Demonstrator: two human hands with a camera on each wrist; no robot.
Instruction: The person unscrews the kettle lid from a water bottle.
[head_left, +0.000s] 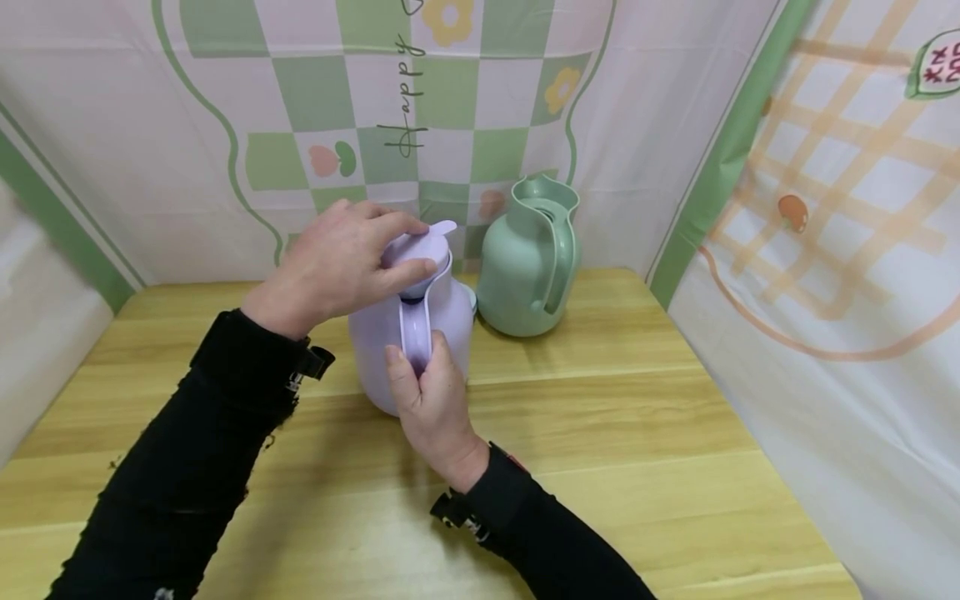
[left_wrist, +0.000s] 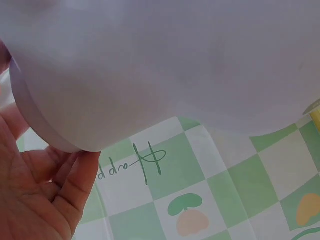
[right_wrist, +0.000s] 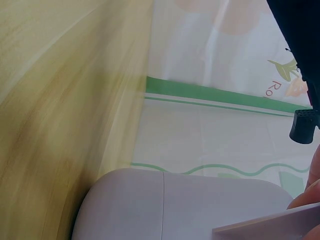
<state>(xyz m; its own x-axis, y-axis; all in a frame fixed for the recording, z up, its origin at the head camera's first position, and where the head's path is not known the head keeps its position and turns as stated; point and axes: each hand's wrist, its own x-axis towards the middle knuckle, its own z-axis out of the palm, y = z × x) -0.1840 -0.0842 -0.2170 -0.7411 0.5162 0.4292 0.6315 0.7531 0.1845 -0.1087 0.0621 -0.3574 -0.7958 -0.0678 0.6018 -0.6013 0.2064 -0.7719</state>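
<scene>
A lilac thermos jug (head_left: pixel 371 354) stands upright on the table, its handle facing me. My left hand (head_left: pixel 337 258) holds the lilac lid (head_left: pixel 418 252) at the jug's mouth, thumb on the near side and fingers across the top. In the left wrist view, the left hand's fingers (left_wrist: pixel 82 172) curl at the rim beside the large pale jug body (left_wrist: pixel 165 60). Lower down, my right hand (head_left: pixel 438 408) grips the jug's handle (head_left: pixel 415 333). The right wrist view shows the jug body (right_wrist: pixel 135 200) near the tabletop. Whether the lid is fully seated, I cannot tell.
Close behind on the right stands a green thermos jug (head_left: pixel 517 267) with an open spout. A small pale rounded edge (head_left: pixel 472 300) peeks out between the jugs. Printed cloth (head_left: pixel 375 92) hangs behind the wooden table (head_left: pixel 600 467), and more hangs at both sides.
</scene>
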